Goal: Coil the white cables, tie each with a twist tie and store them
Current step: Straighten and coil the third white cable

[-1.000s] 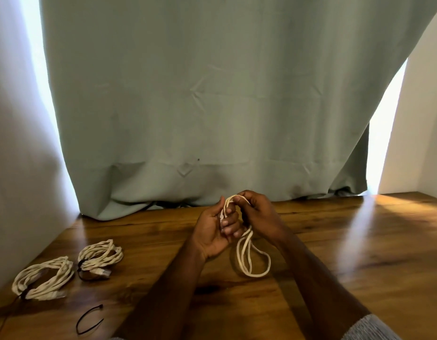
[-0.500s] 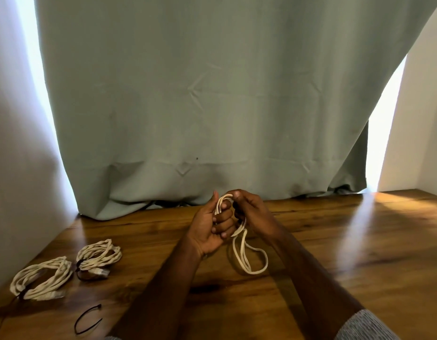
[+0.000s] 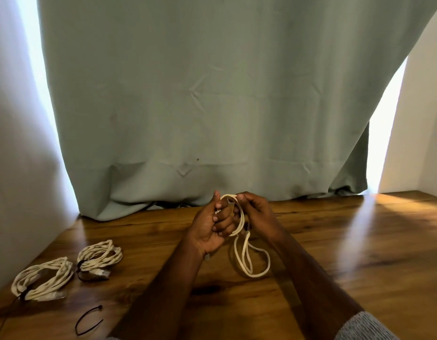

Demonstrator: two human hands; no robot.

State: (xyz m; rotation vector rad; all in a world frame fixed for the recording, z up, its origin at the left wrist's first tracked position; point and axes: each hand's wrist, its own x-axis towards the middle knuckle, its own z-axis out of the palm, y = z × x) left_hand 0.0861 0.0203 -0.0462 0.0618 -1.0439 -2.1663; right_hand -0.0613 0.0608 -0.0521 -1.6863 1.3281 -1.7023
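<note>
- Green curtain point(image 3: 212, 106): one, filling the view from 9 o'clock round to 2 o'clock, hem resting on the far edge of the table.
- Wooden table point(image 3: 347, 253): one, spanning the lower part of the view from 8 o'clock to 3 o'clock, glossy, with window glare at 3 o'clock.
- Tied white coils: two, lying side by side at 8 o'clock, well apart from the hands; the outer coil point(image 3: 42, 280) and the inner coil point(image 3: 99, 256), each cinched with a dark tie, plug ends showing.
- Loose white cable point(image 3: 249, 261): one, at 6 o'clock just below centre, upper loops gathered between both hands, lower loops drooping toward the table; contact with the wood not discernible.
- Left hand point(image 3: 211, 227): one, palm up, fingers curled round the gathered loops.
- Right hand point(image 3: 258, 214): one, thumb and fingers pinching the top of the same loops.
- Spare black twist tie point(image 3: 87, 320): one, bent into an arc at 7 o'clock, near the table's front edge, untouched.
- Judged stage: third cable partway coiled, tying and storing yet to come.
- Judged risk: hanging loops uneven, so likely to slip out or tangle if either grip loosens.
- Judged risk: tie far off at 7 o'clock, so reaching for it leaves one hand to hold the coil, which may spring open.
- Judged risk: no storage place visible.
</note>
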